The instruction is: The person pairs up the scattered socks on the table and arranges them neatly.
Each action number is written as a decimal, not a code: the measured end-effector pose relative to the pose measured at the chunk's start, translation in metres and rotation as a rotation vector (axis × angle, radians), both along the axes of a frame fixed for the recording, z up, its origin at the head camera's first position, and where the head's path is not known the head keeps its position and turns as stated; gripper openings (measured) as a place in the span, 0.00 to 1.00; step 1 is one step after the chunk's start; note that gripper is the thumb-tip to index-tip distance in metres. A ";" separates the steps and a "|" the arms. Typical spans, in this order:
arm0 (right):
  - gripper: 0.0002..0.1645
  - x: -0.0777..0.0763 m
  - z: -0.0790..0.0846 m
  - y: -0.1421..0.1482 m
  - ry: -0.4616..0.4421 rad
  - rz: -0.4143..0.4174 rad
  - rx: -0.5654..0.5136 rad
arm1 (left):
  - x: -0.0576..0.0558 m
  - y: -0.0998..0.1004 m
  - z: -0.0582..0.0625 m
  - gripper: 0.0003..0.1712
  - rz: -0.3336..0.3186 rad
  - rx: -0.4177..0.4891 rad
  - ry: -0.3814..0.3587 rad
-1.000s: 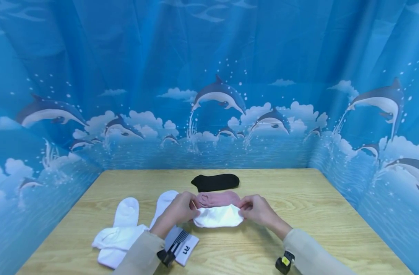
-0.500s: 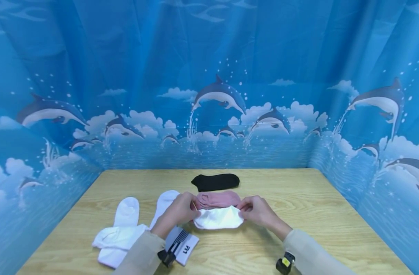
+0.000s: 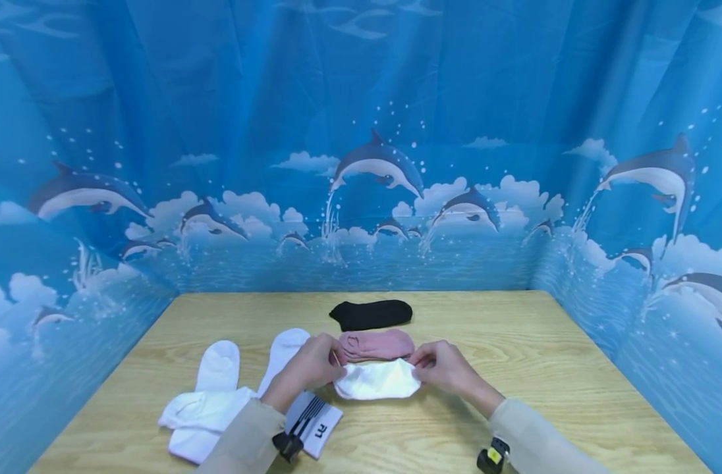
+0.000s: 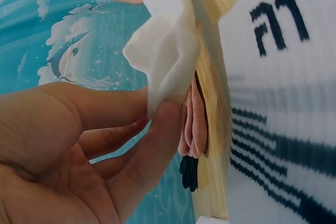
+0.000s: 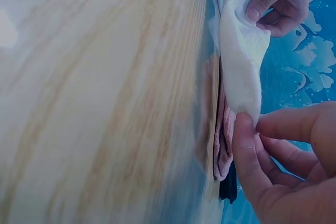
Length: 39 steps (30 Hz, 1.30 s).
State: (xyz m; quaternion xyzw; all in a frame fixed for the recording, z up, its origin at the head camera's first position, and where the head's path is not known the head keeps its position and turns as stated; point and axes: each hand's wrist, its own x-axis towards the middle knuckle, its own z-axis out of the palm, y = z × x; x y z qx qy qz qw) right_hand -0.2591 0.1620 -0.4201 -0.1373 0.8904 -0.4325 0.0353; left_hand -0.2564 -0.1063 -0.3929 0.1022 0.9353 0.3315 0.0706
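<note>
A person's left hand (image 3: pixel 313 361) and right hand (image 3: pixel 446 367) each pinch one end of a short white fabric sock (image 3: pixel 377 382), thumbs closed against fingers, apparently to spread it evenly, on the near side of a flat pink knit sock (image 3: pixel 380 344); a black low-cut sock (image 3: pixel 373 315) lies beyond.

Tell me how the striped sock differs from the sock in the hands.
The striped sock has black stripes and lettering; the held sock shows none. The striped sock lies on the table; the held sock is pinched by the left hand and right hand. The striped sock looks longer than the held sock. Both are mainly white.
</note>
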 end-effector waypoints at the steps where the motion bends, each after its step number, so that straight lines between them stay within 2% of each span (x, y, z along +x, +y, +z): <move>1: 0.08 0.000 0.000 0.000 0.001 0.002 -0.003 | 0.000 0.000 0.000 0.06 0.000 0.002 -0.005; 12: 0.08 -0.001 0.000 0.002 0.014 0.015 0.013 | 0.001 0.001 -0.002 0.07 -0.003 -0.002 -0.036; 39: 0.10 -0.001 0.000 0.001 0.017 0.036 0.042 | 0.001 0.002 -0.004 0.07 -0.017 -0.006 -0.061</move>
